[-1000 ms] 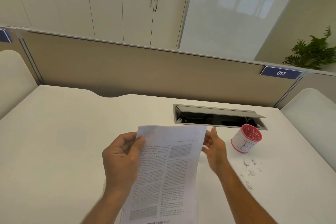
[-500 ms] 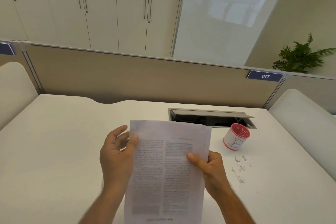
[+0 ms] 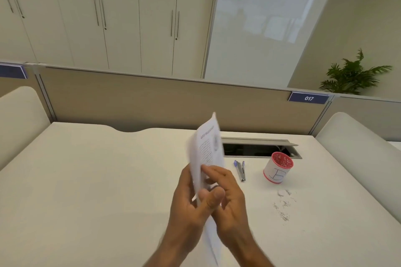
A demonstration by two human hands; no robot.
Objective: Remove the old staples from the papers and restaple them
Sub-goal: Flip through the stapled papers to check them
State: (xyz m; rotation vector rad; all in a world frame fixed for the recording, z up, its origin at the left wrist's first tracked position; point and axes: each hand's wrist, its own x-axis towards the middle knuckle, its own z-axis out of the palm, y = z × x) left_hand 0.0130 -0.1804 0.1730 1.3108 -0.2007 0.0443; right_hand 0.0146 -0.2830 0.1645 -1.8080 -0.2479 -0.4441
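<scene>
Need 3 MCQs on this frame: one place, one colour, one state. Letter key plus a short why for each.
1. Where does the stapler lie?
A. on the desk between the papers and the cup
B. inside the cup
C. in the cable tray

2. What colour is the rim of the cup?
A. green
B. red
C. black

3. How are the papers held?
A. flat on the desk
B. rolled into a tube
C. raised nearly edge-on, between both hands

Key:
1 A, it rests on the desk left of the cup.
2 B, the rim and base are red.
3 C, left hand and right hand grip the lower part.
</scene>
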